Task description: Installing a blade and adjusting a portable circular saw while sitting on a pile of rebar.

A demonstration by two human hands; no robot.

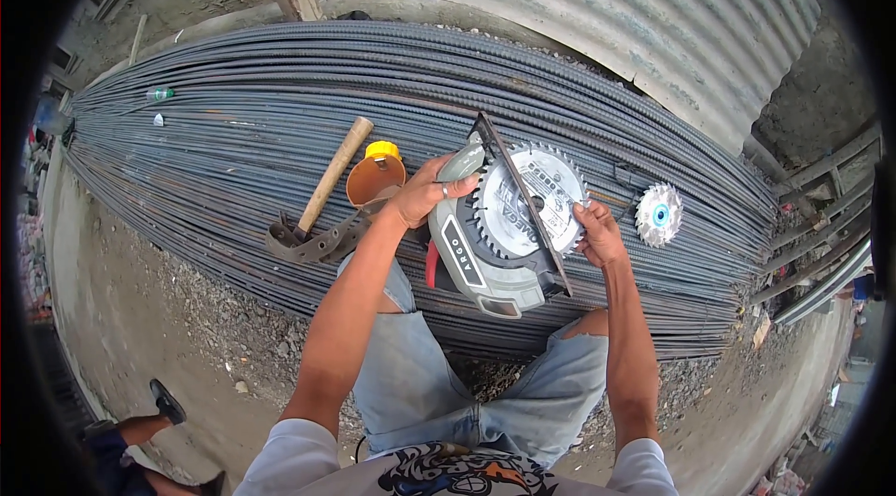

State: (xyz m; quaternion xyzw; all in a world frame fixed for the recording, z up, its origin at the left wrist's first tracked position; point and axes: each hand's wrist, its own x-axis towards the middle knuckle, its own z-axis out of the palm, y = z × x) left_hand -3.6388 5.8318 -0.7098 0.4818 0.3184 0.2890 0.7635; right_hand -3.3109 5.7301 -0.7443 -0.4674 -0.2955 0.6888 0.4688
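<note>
Long, grey, ribbed steel bars (243, 141) are forming the bed, and a grey corrugated metal sheet (644, 29) is leaning beyond. Pale lettering is marking the dark label on the grey-green circular saw (457, 253), held above the bars; black print is covering its round, silver, toothed blade (555, 179) (the saw's dark flat base plate (528, 188) is crossing some of it). The left hand (427, 195) is holding the saw, fingers curling around its body; the right hand (597, 231) is pinching the blade's rim. Rightward, a smaller silver blade with a blue centre (651, 226) is lying; leftward, a wooden-handled hammer (334, 177) and a brown perforated belt (336, 242) are resting.
</note>
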